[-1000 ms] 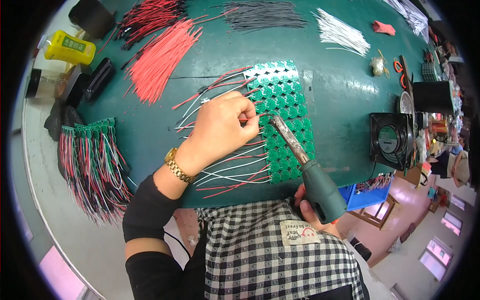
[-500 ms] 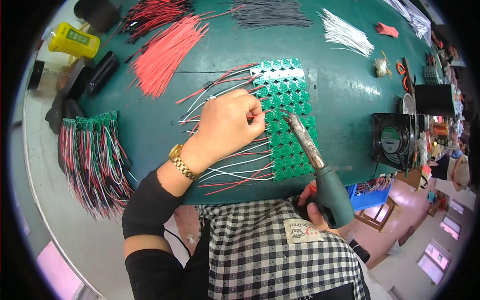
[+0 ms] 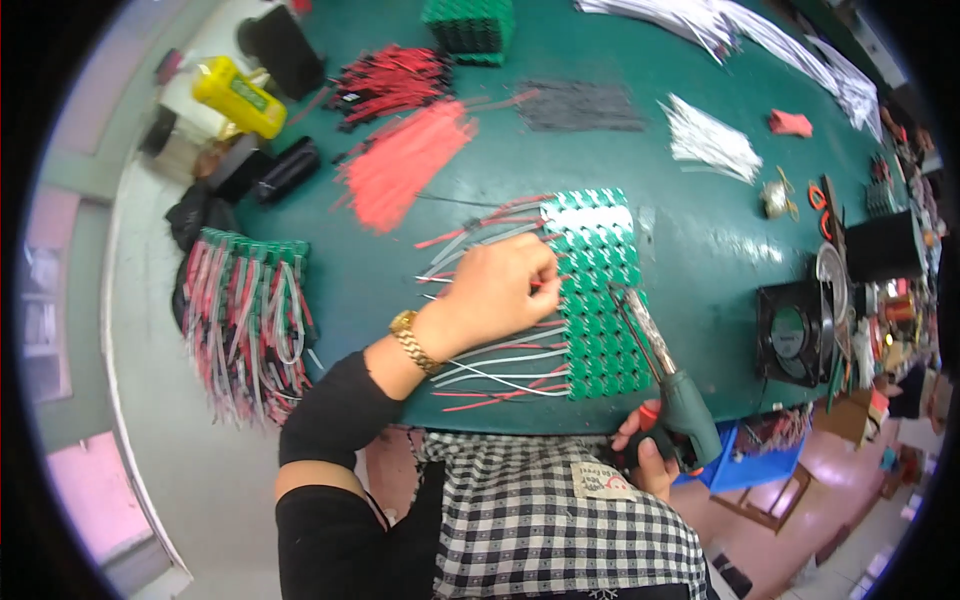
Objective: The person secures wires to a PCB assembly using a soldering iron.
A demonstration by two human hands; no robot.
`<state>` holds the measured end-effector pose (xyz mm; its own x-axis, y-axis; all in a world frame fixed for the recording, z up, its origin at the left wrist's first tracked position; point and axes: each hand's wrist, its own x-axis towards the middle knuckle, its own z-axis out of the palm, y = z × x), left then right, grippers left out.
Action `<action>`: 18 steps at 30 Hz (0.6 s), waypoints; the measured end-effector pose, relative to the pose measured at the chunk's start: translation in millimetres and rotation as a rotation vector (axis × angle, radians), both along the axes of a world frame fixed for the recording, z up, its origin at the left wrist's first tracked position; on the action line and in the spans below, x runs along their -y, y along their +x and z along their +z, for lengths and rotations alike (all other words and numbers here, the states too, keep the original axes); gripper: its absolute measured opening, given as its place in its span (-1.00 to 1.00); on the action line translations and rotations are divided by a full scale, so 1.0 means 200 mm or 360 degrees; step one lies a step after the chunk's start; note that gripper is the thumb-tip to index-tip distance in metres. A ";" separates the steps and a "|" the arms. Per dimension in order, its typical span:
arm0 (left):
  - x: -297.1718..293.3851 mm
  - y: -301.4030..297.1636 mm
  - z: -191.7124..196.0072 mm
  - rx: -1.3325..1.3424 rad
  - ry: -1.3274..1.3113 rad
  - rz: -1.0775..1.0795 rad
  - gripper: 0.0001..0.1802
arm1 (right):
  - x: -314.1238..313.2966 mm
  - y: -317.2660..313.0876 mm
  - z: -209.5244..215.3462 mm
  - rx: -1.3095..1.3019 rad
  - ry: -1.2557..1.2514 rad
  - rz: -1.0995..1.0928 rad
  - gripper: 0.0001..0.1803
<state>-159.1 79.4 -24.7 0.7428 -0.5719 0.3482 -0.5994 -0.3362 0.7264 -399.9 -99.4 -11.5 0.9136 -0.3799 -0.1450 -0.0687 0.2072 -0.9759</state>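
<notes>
A panel of round green circuit boards [image 3: 603, 345] lies on the table before me, with red, white and black wires [image 3: 500, 352] reaching out from its left edge. My left hand [image 3: 500, 285] is closed in a pinch at that edge, on a thin wire mostly hidden by the fingers. In my right hand [image 3: 648, 455], low at the table's front edge, is a soldering gun [image 3: 686, 400] with a dark green body. Its metal barrel slants up and left, and the tip sits over the panel's right part.
Bundles of red wires [image 3: 405, 170], black wires [image 3: 580, 106] and white wires [image 3: 712, 138] lie farther back. Finished-looking wired boards [image 3: 250, 320] hang over the left edge. A black fan [image 3: 792, 335] stands at right, near orange-handled scissors [image 3: 820, 205]. A green board stack [image 3: 468, 28] is at the back.
The view has shifted, so the table appears lower and farther right. The soldering gun's tip has moved slightly away from my left fingers. My left hand keeps its pinch at the panel edge.
</notes>
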 end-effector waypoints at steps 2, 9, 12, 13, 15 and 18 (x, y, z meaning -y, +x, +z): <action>-0.02 0.04 0.03 -0.0240 -0.0001 -0.0207 -0.92 | 0.04 -0.01 -0.03 0.0038 0.0058 0.0121 -0.43; -0.51 0.70 0.03 0.0163 0.0332 0.1031 -0.84 | 0.09 0.00 -0.03 0.0018 0.0014 0.0340 -0.48; -0.58 0.89 -0.06 -0.0117 0.0684 0.1106 -0.80 | 0.10 0.01 -0.03 0.0078 0.0052 0.0364 -0.52; -0.59 0.92 -0.07 -0.0089 0.0662 0.1094 -0.80 | 0.10 0.02 -0.03 0.0109 0.0040 0.0394 -0.53; -0.58 0.95 -0.06 -0.0020 0.0848 0.0967 -0.80 | 0.10 0.02 -0.03 0.0163 0.0020 0.0374 -0.53; -0.73 1.00 -0.12 0.0460 0.0830 0.0881 -0.87 | 0.07 0.02 -0.04 0.0159 0.0153 0.0363 -0.60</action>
